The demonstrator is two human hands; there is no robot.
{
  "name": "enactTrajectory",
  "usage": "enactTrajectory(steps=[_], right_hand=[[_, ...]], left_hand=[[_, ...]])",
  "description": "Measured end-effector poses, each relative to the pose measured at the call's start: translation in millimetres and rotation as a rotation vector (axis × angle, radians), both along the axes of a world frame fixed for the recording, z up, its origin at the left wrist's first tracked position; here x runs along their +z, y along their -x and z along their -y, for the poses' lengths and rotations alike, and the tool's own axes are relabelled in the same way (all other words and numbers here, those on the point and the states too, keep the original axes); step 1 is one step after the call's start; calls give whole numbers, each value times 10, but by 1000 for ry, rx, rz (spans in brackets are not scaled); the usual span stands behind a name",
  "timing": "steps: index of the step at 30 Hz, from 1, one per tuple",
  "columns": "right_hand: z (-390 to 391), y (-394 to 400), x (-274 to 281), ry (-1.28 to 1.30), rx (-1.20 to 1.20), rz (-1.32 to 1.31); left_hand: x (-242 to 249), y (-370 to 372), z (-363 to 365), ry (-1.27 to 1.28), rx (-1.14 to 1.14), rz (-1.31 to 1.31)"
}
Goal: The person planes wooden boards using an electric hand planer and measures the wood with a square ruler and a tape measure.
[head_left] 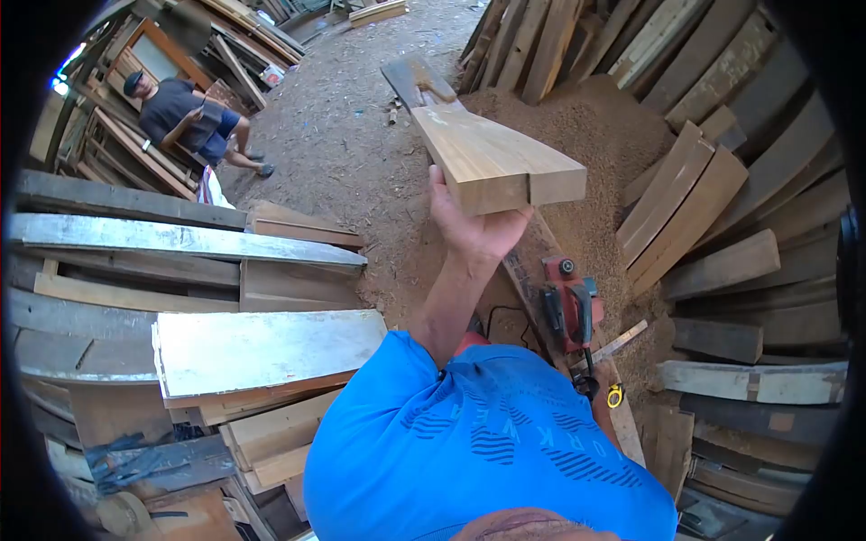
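Blue shirt [487,433] up close; R hand's hidden, can't tell its grip. L hand [478,233], out ahead of shirt, is half-curled under near end of pale boards [498,160], thumb up the side. Looks like a hold-&-check step; next move prob. needs steady support. Red planer [561,288], ahead-right of shirt, poss. snag; sawdust heap [613,135] further ahead-right; person [176,113] far ahead-left of shirt.
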State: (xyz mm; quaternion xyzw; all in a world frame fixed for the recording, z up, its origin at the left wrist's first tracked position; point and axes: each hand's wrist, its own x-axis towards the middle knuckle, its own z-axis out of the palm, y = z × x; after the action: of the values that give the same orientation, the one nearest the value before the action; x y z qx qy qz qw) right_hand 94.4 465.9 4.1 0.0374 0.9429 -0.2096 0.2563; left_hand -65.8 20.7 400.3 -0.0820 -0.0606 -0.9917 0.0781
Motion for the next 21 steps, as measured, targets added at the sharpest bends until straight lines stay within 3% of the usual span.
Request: enactTrajectory(steps=[5, 7, 10, 14, 16, 19, 20, 21], right_hand=[[109, 387, 261, 26, -93, -192], [300, 606, 780, 109, -180, -222], [380, 946, 868, 208, -109, -223], [894, 1204, 1042, 607, -153, -266], [1225, 1253, 1376, 698, -129, -210], [1387, 1382, 1220, 316, 17, -301], [1402, 1408, 1106, 370, 28, -370], [1395, 1435, 1030, 404, 5, -326]], left_hand=[[-23, -9, 24, 16, 2, 37], [-33, -1, 15, 15, -3, 24], [-114, -22, 76, 13, -41, -3], [-211, -143, 187, 150, 10, 241], [-622, -311, 226, 292, 3, 431], [-1502, -701, 163, 234, -181, 568], [-1855, -864, 171, 264, -217, 592], [-2226, -992, 193, 469, -132, 604]])
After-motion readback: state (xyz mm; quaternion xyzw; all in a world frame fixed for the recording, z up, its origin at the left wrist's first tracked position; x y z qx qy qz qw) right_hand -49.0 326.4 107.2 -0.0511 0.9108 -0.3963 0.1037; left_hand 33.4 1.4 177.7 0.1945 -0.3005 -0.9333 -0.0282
